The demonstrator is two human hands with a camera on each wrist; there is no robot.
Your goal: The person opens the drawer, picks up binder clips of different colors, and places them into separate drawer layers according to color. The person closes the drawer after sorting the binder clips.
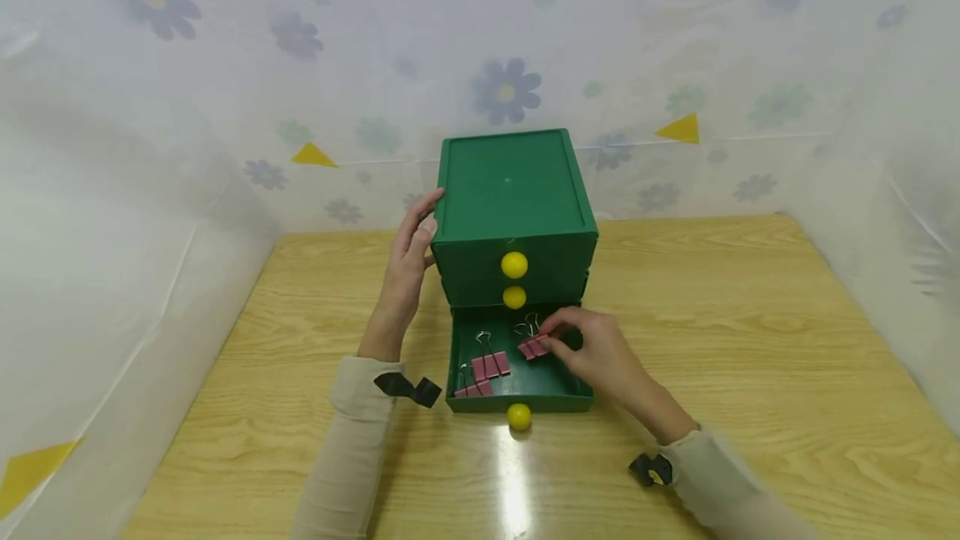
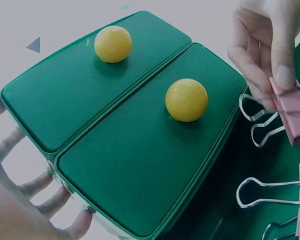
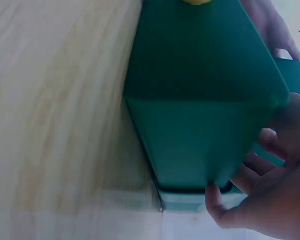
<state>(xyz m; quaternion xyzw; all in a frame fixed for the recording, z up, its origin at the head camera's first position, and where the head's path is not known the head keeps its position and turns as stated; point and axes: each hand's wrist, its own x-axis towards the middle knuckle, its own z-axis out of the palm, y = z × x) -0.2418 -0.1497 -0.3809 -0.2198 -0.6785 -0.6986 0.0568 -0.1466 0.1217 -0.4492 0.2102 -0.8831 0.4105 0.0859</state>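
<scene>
A green drawer cabinet (image 1: pixel 513 186) with round yellow knobs stands on the table, its bottom drawer (image 1: pixel 521 404) pulled out. My left hand (image 1: pixel 407 269) rests against the cabinet's left side, fingers spread along it in the left wrist view. Over the drawer's right part, my right hand (image 1: pixel 596 352) pinches a pink binder clip (image 1: pixel 533 347) between thumb and fingers, its wire handles pointing toward the cabinet. Two other pink binder clips lie in the drawer's left part: one clip (image 1: pixel 491 366) farther back and another clip (image 1: pixel 474 390) near the front corner. The right wrist view shows the drawer's outer side.
Two upper drawers with yellow knobs (image 2: pixel 186 100) are closed. The wooden table (image 1: pixel 712 315) extends to both sides of the cabinet. Behind it hangs a pale flowered sheet (image 1: pixel 375 65) with yellow triangles, and pale sheeting (image 1: pixel 97 148) stands at the left too.
</scene>
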